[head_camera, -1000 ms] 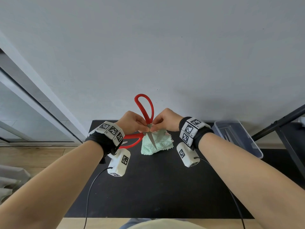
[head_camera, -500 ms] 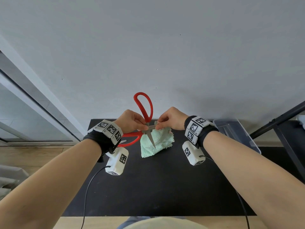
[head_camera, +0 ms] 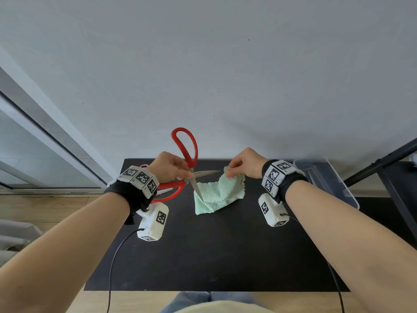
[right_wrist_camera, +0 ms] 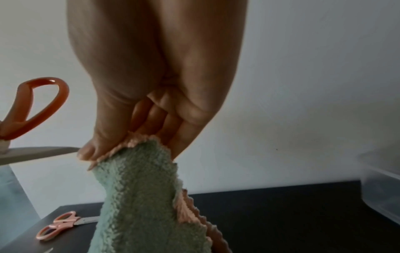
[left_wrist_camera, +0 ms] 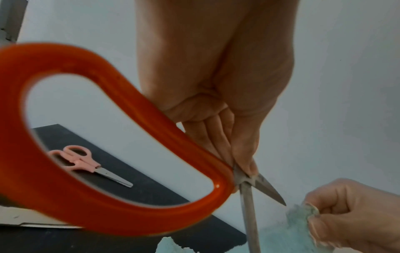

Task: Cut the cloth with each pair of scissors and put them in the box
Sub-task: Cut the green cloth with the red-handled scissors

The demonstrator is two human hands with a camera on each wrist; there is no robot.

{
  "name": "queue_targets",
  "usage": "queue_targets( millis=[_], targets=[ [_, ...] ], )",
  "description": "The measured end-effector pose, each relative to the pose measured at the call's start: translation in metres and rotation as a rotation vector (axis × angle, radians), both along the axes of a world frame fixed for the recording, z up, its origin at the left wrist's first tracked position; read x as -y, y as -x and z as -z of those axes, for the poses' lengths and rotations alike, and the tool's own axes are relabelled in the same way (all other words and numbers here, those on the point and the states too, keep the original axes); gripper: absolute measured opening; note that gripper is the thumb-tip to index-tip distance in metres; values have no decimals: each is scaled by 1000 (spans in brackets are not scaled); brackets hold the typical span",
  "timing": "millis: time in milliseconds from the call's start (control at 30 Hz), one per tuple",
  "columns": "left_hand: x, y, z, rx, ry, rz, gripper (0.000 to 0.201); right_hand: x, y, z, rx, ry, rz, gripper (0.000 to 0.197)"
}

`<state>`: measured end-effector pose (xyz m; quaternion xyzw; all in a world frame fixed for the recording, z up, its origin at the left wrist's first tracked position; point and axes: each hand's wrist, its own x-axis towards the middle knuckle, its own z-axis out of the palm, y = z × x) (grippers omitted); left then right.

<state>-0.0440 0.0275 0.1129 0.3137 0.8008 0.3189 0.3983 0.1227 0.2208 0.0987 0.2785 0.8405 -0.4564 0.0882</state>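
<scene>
Soft even daylight, wide-angle bending at edges; both wrist views dim and blurry

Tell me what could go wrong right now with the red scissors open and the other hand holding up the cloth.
The upper blade tip of the red scissors points at the right hand pinching the cloth; closing in could nick a finger. The left hand grips near the pivot, not through the loops, so control may be poor. Most of the cloth lies slack on the mat, so it might fold instead of cutting.

Bare forearms, black wrist straps [head_camera: 126,195], white marker-tagged cubes [head_camera: 278,175], white camera pods [head_camera: 153,222], thin black cables [head_camera: 112,267]
</scene>
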Motion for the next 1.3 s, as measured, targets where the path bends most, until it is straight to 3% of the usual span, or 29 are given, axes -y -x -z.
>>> queue_targets(
  millis=[233, 333, 467, 700, 933, 1000, 1100, 1300],
  targets=[
    [12, 4, 9, 66, 4, -83, 9, 4, -9, 30, 37, 15, 69, 14],
    [12, 0, 16, 105, -2, -99, 14, 9, -9, 45, 72, -8, 76, 6],
    [17, -8, 27, 145, -9, -117, 14, 15, -12, 68, 132, -33, 99, 21],
    [27, -19, 38, 171, 11, -138, 14, 22, -21, 81, 180, -14, 144, 12],
    [25, -24, 26, 149, -31, -146, 10, 18, -20, 57, 139, -81, 157, 21],
    [24, -26, 22, 137, -45, -152, 11, 14, -14, 44, 82, -88, 178, 29],
    [23, -28, 16, 125, -46, -147, 14, 11, -2, 25, -27, -98, 198, 24],
    [16, -32, 5, 59, -71, -81, 15, 32, 19, -19, -138, 216, 251, 34]
  ],
)
